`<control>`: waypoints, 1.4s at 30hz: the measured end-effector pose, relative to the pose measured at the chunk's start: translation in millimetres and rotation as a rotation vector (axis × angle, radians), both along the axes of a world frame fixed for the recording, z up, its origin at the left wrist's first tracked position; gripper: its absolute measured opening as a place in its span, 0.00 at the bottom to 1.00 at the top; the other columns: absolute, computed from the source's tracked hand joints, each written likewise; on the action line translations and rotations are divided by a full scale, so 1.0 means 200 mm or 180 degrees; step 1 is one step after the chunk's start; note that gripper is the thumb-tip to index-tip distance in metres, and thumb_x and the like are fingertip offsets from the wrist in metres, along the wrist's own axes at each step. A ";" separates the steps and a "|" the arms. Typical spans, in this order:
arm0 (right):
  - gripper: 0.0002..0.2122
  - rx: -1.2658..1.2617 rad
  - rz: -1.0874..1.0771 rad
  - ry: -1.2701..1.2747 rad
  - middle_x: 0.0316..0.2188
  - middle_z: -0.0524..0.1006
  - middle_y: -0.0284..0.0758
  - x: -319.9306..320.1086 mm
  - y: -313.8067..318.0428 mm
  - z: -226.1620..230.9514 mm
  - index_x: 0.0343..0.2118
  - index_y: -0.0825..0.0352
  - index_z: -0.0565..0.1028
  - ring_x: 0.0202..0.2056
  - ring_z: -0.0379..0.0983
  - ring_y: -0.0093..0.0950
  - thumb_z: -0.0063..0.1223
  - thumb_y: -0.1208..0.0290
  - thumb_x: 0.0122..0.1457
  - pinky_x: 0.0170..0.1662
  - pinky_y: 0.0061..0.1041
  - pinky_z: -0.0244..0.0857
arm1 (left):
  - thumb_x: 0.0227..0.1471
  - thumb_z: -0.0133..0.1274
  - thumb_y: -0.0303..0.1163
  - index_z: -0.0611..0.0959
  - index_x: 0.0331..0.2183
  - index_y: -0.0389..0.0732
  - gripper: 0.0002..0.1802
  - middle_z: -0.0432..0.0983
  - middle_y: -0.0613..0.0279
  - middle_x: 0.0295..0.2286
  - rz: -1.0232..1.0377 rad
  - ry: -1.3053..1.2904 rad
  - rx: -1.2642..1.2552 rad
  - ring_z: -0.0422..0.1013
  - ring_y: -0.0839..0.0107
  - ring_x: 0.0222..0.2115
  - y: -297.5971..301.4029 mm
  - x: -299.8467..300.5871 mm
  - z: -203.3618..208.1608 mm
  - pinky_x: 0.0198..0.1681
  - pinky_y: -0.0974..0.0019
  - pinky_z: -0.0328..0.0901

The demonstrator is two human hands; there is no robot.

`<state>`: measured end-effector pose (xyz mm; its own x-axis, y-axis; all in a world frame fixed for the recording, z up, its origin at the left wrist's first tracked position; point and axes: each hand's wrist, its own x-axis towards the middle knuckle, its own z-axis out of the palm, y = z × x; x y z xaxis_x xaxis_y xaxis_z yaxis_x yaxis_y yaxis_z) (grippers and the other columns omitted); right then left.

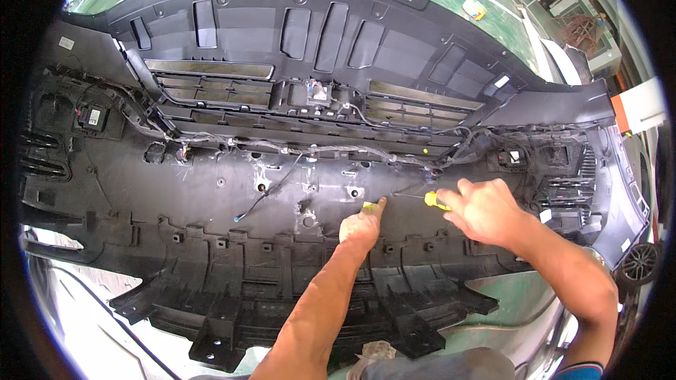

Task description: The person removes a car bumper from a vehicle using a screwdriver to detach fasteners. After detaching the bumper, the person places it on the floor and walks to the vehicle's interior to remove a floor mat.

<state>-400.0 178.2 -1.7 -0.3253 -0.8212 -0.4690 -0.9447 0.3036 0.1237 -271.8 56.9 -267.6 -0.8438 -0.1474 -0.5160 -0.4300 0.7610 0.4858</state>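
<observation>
A large black car bumper cover (282, 176) lies spread out with its inner side up. In my right hand (486, 211) is a screwdriver with a yellow handle (435, 200); its thin shaft points left, low over the bumper's middle panel. My left hand (360, 229) is closed near the shaft's tip, its index finger reaching forward. A small yellow thing (369, 207) shows at those fingertips, too covered to name. A dark wiring harness (310, 150) runs across the bumper just beyond both hands.
A loose cable (271, 190) hangs over the panel left of my hands. Black modules (92, 118) sit at the bumper's ends, and a sensor unit (319, 93) at its centre. Beyond lies a green surface (493, 35) with a yellow-and-white packet (474, 8). A wheel (639, 262) stands far right.
</observation>
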 end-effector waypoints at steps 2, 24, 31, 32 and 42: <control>0.17 -0.0331 -0.0754 -0.0377 0.28 0.79 0.44 0.02 -0.02 -0.05 0.49 0.61 0.77 0.33 0.80 0.45 0.60 0.59 0.60 0.34 0.47 0.72 | 0.61 0.47 0.27 0.51 0.71 0.65 0.44 0.78 0.51 0.52 -0.0067 -0.0103 0.0049 0.80 0.55 0.46 -0.02 0.01 0.01 0.47 0.54 0.75; 0.12 -0.0559 -0.0886 0.0088 0.33 0.80 0.41 0.19 -0.05 0.03 0.35 0.63 0.80 0.33 0.81 0.44 0.61 0.59 0.57 0.37 0.43 0.74 | 0.65 0.41 0.30 0.65 0.66 0.51 0.29 0.79 0.46 0.50 -0.0348 -0.0289 0.0153 0.78 0.53 0.50 -0.05 0.07 0.16 0.52 0.52 0.73; 0.13 -0.2036 -0.1504 -0.0515 0.29 0.80 0.41 0.10 0.18 0.29 0.41 0.66 0.82 0.28 0.78 0.40 0.65 0.66 0.53 0.32 0.36 0.70 | 0.58 0.49 0.34 0.83 0.38 0.33 0.15 0.83 0.44 0.36 -0.0462 0.0098 0.1186 0.81 0.54 0.35 -0.32 0.04 0.50 0.39 0.50 0.74; 0.14 -0.2215 -0.1571 -0.0841 0.30 0.81 0.42 0.09 0.20 0.27 0.42 0.67 0.82 0.28 0.78 0.38 0.66 0.68 0.53 0.32 0.34 0.70 | 0.59 0.48 0.35 0.83 0.39 0.32 0.16 0.83 0.47 0.36 -0.0425 -0.0160 0.1357 0.80 0.57 0.32 -0.41 0.10 0.59 0.37 0.52 0.74; 0.13 -0.2168 -0.1578 -0.1274 0.27 0.78 0.41 0.13 0.20 -0.04 0.42 0.67 0.82 0.27 0.77 0.39 0.67 0.68 0.55 0.31 0.34 0.69 | 0.59 0.48 0.32 0.84 0.40 0.33 0.15 0.82 0.57 0.33 0.1193 -0.1170 0.1838 0.73 0.70 0.29 -0.81 0.67 0.91 0.33 0.63 0.68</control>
<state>-374.6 218.3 -10.6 -0.6305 -0.7709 -0.0902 -0.6216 0.5711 -0.5361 -137.4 -105.1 -85.8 -0.5509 -0.0119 -0.8345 -0.8185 0.2030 0.5374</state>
